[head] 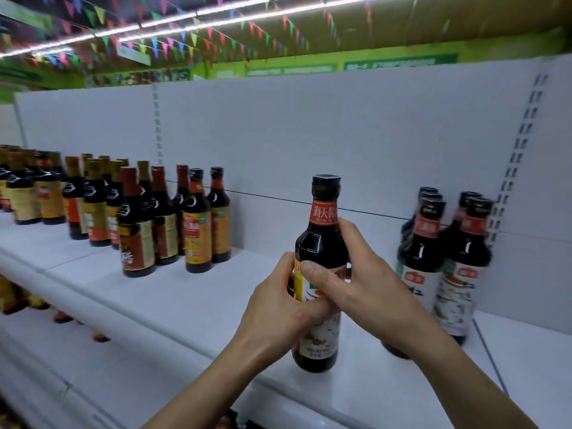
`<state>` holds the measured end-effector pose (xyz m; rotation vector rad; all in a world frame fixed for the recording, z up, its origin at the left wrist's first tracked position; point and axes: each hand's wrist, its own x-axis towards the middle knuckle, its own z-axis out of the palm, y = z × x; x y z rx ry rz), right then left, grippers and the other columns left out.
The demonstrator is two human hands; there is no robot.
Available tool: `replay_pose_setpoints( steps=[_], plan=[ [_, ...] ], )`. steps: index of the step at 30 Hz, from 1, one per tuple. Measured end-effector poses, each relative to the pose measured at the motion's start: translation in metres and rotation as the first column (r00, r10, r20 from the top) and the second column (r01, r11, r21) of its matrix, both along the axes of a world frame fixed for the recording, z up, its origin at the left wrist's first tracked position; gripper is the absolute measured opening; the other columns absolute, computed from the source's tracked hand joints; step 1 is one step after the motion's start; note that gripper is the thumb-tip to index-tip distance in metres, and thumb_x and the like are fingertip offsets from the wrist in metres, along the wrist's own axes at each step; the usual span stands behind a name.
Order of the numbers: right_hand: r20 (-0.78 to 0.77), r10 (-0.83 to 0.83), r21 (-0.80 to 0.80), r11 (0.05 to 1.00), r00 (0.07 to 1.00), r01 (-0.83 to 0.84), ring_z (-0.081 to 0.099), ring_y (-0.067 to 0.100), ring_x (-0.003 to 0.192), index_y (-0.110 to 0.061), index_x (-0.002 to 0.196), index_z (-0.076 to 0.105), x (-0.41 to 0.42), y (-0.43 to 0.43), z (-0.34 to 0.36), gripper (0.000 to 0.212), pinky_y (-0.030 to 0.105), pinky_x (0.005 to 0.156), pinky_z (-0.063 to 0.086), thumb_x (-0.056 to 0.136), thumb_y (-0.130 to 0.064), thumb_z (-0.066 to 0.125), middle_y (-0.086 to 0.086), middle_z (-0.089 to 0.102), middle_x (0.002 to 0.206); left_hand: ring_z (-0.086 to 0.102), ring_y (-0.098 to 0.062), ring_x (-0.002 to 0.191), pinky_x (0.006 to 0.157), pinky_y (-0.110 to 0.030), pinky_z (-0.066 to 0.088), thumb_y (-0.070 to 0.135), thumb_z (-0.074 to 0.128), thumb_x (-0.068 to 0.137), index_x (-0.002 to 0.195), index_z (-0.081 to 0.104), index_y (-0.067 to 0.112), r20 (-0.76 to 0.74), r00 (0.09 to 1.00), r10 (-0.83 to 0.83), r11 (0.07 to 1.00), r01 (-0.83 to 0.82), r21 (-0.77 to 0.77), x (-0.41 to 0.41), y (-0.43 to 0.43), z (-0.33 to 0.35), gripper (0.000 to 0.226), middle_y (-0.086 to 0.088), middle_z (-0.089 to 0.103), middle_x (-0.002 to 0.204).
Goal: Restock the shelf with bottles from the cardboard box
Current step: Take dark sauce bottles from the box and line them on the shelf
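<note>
The left hand [278, 308] grips 1 upright dark bottle [323, 246] at its label; the right hand [362, 286] grips its shoulder. Just right of that hand stand other bottles [445, 264].

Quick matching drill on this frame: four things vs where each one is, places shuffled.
Things:
1 held bottle
2 white-label bottles
3 yellow-label bottles
4 flags

Places:
A overhead
B on the shelf, far right
C in the grip of left hand and right hand
D on the shelf, left of centre

Pairs: 1-C, 2-B, 3-D, 4-A
</note>
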<state>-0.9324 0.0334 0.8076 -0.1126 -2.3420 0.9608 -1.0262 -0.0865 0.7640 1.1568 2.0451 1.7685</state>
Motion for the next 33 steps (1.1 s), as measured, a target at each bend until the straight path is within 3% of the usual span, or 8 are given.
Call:
replay_pose_setpoints(
  steps=[17,23,29,33],
  plan=[
    [-0.006,-0.302,-0.025,0.953,0.953,0.302,0.063,-0.002,0.111,-0.057,0.128,0.041,0.084,0.039,-0.009,0.047,0.038,0.095,0.055,0.090,-0.052,0.067,-0.026,0.065,0.118,0.073,-0.004,0.099,0.091,-0.042,0.061,0.033,0.078,0.079,0.114,0.059,0.043,0.017,0.956,-0.292,0.955,0.292,-0.057,0.050,0.072,-0.007,0.042,0.015,0.076,0.107],
    [-0.018,-0.379,-0.063,0.924,0.925,0.377,0.064,0.001,0.114,-0.057,0.134,0.042,0.103,0.046,-0.016,0.054,0.041,0.096,0.055,0.092,-0.038,0.070,-0.027,0.065,0.123,0.073,-0.003,0.100,0.092,-0.042,0.060,0.032,0.079,0.077,0.116,0.058,0.048,0.022,0.924,-0.381,0.922,0.381,-0.065,0.064,0.091,-0.011,0.046,0.017,0.076,0.108],
    [-0.006,-0.462,-0.065,0.885,0.887,0.461,0.061,-0.008,0.112,-0.057,0.131,0.042,0.112,0.050,-0.025,0.052,0.026,0.091,0.054,0.094,-0.033,0.070,-0.035,0.063,0.118,0.072,0.000,0.099,0.092,-0.038,0.060,0.036,0.077,0.073,0.117,0.057,0.051,0.005,0.897,-0.442,0.894,0.440,-0.084,0.070,0.103,-0.017,0.051,0.021,0.074,0.109],
    [0.002,-0.494,-0.066,0.868,0.870,0.493,0.061,-0.010,0.109,-0.052,0.130,0.044,0.115,0.050,-0.025,0.050,0.014,0.081,0.052,0.095,-0.027,0.069,-0.037,0.064,0.115,0.071,0.002,0.096,0.088,-0.035,0.062,0.051,0.072,0.066,0.114,0.053,0.049,-0.033,0.891,-0.452,0.888,0.446,-0.110,0.069,0.108,-0.017,0.051,0.024,0.073,0.105]
  ],
)
